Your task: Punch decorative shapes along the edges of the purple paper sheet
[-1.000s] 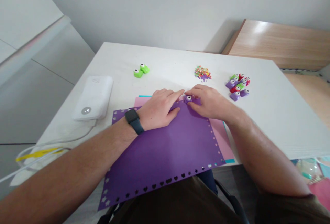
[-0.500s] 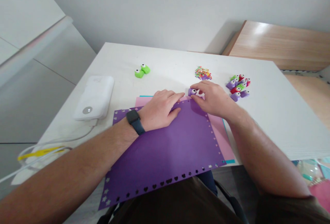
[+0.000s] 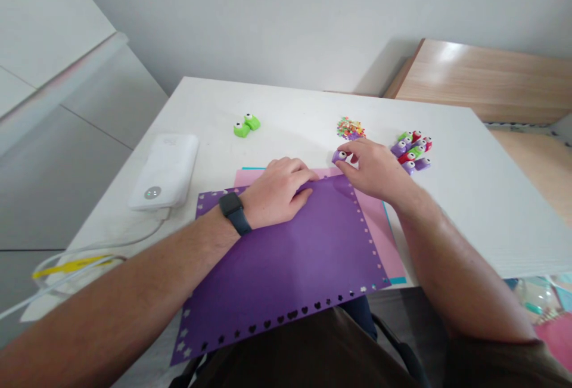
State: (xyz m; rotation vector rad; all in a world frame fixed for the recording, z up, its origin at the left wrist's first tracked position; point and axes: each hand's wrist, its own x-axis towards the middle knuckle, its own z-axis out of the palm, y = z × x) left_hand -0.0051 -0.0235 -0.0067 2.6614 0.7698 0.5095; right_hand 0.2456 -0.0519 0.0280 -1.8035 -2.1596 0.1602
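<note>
A purple sheet of paper [image 3: 295, 251] lies before me, with small star, heart and other shapes punched along its edges. My left hand [image 3: 283, 191] rests flat on its upper part, fingers stretched out. Between the thumb and fingers of my right hand [image 3: 370, 164] is a small purple craft punch [image 3: 340, 157], just beyond the sheet's far edge and apart from it. Beneath the purple sheet are a pink sheet [image 3: 384, 239] and a blue sheet [image 3: 398, 281], showing at the far and right sides.
Loose colourful paper cutouts [image 3: 351, 128] are heaped at the back. Several red, green and purple punches [image 3: 412, 152] stand to the right, two green punches [image 3: 246, 125] at the back left. A white power bank [image 3: 164, 170] with a cable [image 3: 120, 242] lies on the left of the table.
My right hand has drawn the purple punch off the far edge of the purple sheet, slightly right and away. My left hand stays nearly where it was.
</note>
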